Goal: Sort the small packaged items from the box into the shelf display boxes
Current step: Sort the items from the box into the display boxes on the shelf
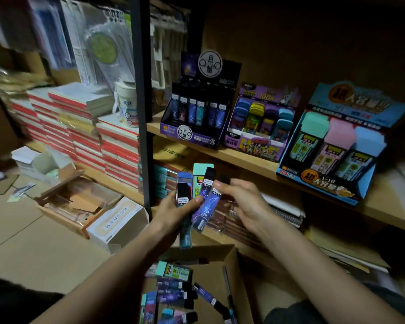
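My left hand [173, 209] grips a fanned bunch of small lead-refill packs [197, 192], blue, purple and mint ones. My right hand [240, 199] pinches the black top of one purple pack [208, 202] in that bunch. Below my arms an open cardboard box [234, 265] holds several more packs [175, 288]. On the shelf stand three display boxes: a dark purple one [197, 134] with blue packs, a purple one [257, 146] with coloured cases, and a blue one [288, 160] with mint, pink and blue packs.
A black shelf post [142, 101] stands left of the display boxes. Stacks of red-edged notebooks [84, 134] and a white cup [126, 106] fill the left shelf. An open brown box [75, 206] and a white carton [117, 220] lie on the floor. Notebooks [285, 209] sit under the wooden shelf [243, 157].
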A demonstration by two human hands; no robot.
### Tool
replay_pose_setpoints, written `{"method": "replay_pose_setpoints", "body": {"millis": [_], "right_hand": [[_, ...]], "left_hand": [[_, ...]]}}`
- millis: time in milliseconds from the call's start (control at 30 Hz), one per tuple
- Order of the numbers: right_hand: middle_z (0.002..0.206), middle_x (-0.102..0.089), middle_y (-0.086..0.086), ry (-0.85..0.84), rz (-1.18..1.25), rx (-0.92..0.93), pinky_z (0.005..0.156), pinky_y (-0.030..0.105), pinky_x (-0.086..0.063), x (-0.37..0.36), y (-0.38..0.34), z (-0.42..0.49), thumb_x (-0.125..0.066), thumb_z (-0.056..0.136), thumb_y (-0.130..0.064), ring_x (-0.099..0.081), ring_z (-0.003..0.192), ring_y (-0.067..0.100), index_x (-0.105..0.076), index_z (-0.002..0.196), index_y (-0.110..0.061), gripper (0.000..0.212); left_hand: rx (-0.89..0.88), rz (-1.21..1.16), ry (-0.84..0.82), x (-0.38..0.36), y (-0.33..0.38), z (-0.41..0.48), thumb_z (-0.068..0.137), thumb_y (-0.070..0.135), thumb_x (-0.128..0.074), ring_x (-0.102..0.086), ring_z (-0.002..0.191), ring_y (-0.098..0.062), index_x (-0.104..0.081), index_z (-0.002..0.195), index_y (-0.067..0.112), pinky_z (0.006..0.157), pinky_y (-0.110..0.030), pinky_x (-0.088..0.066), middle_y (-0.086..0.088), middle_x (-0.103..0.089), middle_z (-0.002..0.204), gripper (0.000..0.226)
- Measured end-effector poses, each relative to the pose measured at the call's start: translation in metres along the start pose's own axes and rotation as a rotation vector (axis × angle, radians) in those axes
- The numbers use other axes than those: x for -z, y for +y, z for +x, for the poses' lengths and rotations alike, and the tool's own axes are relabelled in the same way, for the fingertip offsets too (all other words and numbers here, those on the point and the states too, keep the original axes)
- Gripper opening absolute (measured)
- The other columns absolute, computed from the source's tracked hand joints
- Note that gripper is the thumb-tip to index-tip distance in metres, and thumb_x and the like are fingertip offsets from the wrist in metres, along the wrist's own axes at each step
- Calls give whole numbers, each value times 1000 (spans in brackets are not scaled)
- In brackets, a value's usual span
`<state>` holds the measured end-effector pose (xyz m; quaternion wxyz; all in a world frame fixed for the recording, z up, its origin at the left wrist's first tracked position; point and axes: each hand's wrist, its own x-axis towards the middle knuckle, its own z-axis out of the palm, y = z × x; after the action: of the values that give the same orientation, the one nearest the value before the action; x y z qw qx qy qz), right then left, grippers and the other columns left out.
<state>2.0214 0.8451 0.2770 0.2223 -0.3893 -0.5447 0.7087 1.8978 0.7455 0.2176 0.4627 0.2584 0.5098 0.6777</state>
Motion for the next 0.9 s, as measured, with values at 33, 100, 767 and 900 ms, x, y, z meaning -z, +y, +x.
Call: {"method": "replay_pose_setpoints", "body": {"millis": [33,100,767,900], "right_hand": [[93,-72,9,-13,-13,30,67,28,-56,-1,-12,3,-66,85,-14,-70,81,19,-61,99,-5,18],[91,-71,4,-28,-31,104,71,27,-50,-3,-38,11,-66,85,-13,-65,84,15,-62,100,-8,17],[95,-67,3,234,-1182,807,70,17,-40,-30,-176,128,-71,82,-18,-59,86,13,-69,97,-13,17],[94,-66,1,201,-1178,792,67,17,-41,-29,-176,135,-72,81,-21,-57,87,11,-70,100,-14,20]], "left_hand": [[-28,8,-6,1,11,4,78,13,-67,-72,77,-24,-57,105,7,58,-28,-56,-12,-74,90,30],[-84,29,-7,4,35,12,72,16,-68,-71,72,-22,-58,103,5,56,-29,-56,-11,-73,87,34],[-292,170,150,61,121,58,64,30,-69,-71,84,-19,-61,102,16,73,-37,-53,-2,-73,92,41],[-288,181,174,69,123,59,68,27,-68,-71,86,-19,-60,105,18,76,-39,-52,0,-73,94,40]]}}
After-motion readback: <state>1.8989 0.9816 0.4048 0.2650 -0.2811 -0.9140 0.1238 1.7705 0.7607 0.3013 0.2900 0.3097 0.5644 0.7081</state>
